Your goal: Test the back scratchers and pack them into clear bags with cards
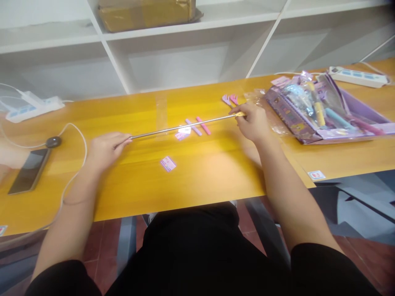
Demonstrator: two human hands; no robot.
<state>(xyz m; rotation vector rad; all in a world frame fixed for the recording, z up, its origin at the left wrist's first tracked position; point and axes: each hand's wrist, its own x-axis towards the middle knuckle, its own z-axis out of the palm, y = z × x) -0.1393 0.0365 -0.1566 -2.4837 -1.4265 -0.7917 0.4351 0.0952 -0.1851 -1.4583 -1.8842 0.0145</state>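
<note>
A long thin metal rod of a telescopic back scratcher (173, 130) stretches slantwise between my two hands above the table. My left hand (108, 150) pinches its left end between thumb and fingers. At the other end, my right hand (251, 121) is closed around a small yellow piece, mostly hidden by the fingers. Below the rod lie a lilac tube (196, 129) and a pink tube (204, 126). Close behind my right hand are a lilac claw-shaped head (226, 100) and a pink claw-shaped head (234, 99). A small printed card (168, 163) lies nearer to me, and another printed card (180, 135) lies beside the tubes.
On the right, a purple display box (304, 133) holds several wrapped items. A phone (30, 170), a round black device (53, 142) with a white cable and a power strip (35, 107) are on the left. Another person's blurred forearm (10, 158) reaches in there. White shelves (191, 28) stand behind the table.
</note>
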